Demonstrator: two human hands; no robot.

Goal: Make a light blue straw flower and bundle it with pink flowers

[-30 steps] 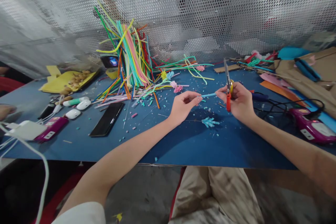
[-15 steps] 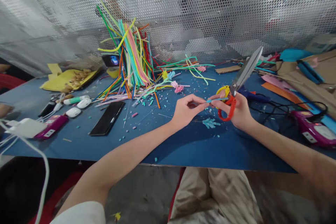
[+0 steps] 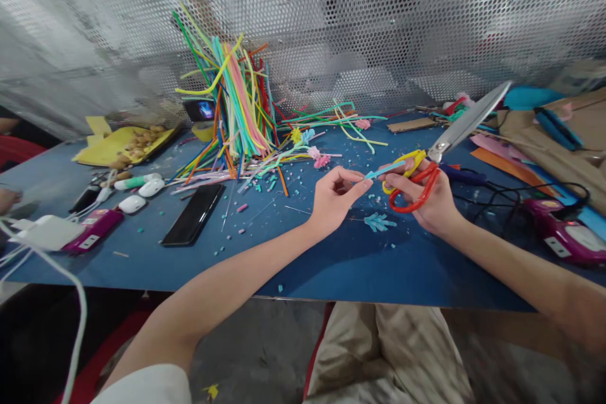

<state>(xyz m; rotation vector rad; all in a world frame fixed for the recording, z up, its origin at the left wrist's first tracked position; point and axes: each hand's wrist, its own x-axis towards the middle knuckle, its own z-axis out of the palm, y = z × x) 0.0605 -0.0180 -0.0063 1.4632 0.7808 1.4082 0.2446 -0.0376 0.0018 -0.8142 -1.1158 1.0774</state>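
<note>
My left hand (image 3: 337, 197) pinches one end of a short light-blue pipe cleaner (image 3: 386, 170) between thumb and fingertips. The pipe cleaner points right, toward my right hand (image 3: 428, 197). That hand is closed on scissors (image 3: 433, 154) with one yellow and one red handle; their blades look closed and point up and away to the right. On the table just below the hands lies a light-blue piece with several short branches (image 3: 379, 221). Pink, yellow and blue fluffy pieces (image 3: 318, 156) lie farther back, to the left of the hands.
A tall bundle of coloured pipe cleaners (image 3: 241, 101) stands at the back. A black phone (image 3: 193, 214), white earbud cases (image 3: 132, 203) and a purple power strip (image 3: 95, 231) lie left. Another purple power strip (image 3: 563, 233), cables and cardboard (image 3: 558, 132) are right. A perforated metal sheet (image 3: 303, 25) rises behind.
My right hand has drawn slightly right and away from my left fingertips, and the scissors have tilted farther right. More of the blue pipe cleaner shows now. My left hand has barely shifted.
</note>
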